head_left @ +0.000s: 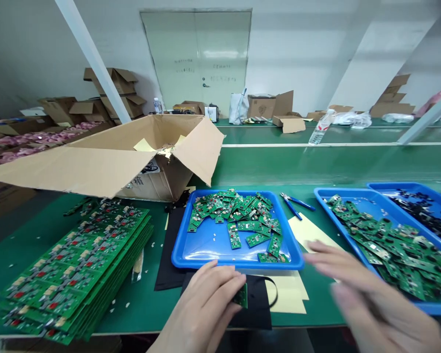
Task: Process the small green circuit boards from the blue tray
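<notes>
My left hand (215, 301) is closed on a small green circuit board (242, 296), whose end sticks out past the fingertips above a black sheet (255, 316). To the right, my right hand (363, 289) is blurred by motion, its fingers stretched out and nothing visible in them. It hovers between the middle tray and the right-hand tray. In front of my hands lies a blue tray (202, 247) with many small circuit boards (248, 225) heaped toward its back and right. Another blue tray (327, 196) at the right holds a larger pile of circuit boards (400, 250).
A stack of uncut circuit board panels (77, 260) rises at the left, below an open cardboard box (165, 176). Blue-handled cutters (297, 203) lie behind yellow paper (310, 228). A far-right tray (380, 186) holds black parts. A water bottle (321, 128) stands on the ledge.
</notes>
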`<state>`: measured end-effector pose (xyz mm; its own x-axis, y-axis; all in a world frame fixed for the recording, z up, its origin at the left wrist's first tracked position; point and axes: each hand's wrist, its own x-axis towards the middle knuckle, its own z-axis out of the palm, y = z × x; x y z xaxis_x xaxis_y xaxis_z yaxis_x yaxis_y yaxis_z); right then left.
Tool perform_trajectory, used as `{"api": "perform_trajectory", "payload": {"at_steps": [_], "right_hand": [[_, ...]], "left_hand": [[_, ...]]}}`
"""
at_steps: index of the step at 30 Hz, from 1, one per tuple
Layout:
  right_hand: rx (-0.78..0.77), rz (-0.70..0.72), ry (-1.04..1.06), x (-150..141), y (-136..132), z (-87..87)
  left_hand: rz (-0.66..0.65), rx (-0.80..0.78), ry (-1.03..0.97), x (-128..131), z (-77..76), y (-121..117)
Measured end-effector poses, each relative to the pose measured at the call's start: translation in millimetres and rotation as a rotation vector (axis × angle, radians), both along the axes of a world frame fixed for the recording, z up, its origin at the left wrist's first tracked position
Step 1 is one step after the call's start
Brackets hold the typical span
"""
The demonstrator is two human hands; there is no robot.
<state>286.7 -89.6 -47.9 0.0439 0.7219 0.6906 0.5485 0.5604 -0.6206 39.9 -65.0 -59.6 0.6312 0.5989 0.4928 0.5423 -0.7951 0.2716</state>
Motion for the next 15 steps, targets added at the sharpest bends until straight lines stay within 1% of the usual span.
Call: {"api": "perform_trajectory", "payload": {"at_steps": [1,3,5,6,8,9,10,12,15], "right_hand": [[-0.016,0.116,-0.078,-10.7,4.2,6.3],[-0.069,0.272,-0.149,-29.5,11.7,10.4],[-0.228,0.372,-0.072,-42.9,14.9,4.7],[-0.354,0.439,0.024,-47.5,14.5,0.1],[-0.632,0.593,0.301,-54.0,10.6,-9.0],[-0.746,0.663,0.462,-56.5,7.9,-12.3],[-0.824,0.717,0.612,-58.7,5.2,-14.5],[-0.875,0.765,0.830,-63.1,1.1,-16.1],[-0.847,0.811,0.985,-69.7,-0.9,-15.1]], "left_hand": [[-0.013,0.050,-0.008,1.6,0.5,0.4],[-0.011,0.131,-0.028,3.3,2.2,1.2],[0.008,0.216,-0.048,2.9,4.4,1.4],[0.017,0.257,-0.061,2.0,5.5,1.1],[0.021,0.299,-0.081,-0.2,6.9,-0.1],[0.022,0.304,-0.093,-1.4,7.2,-0.7],[0.027,0.300,-0.110,-2.5,7.2,-1.3],[0.043,0.278,-0.126,-4.1,6.6,-2.0],[0.040,0.311,-0.138,-4.9,5.1,-2.3]]}}
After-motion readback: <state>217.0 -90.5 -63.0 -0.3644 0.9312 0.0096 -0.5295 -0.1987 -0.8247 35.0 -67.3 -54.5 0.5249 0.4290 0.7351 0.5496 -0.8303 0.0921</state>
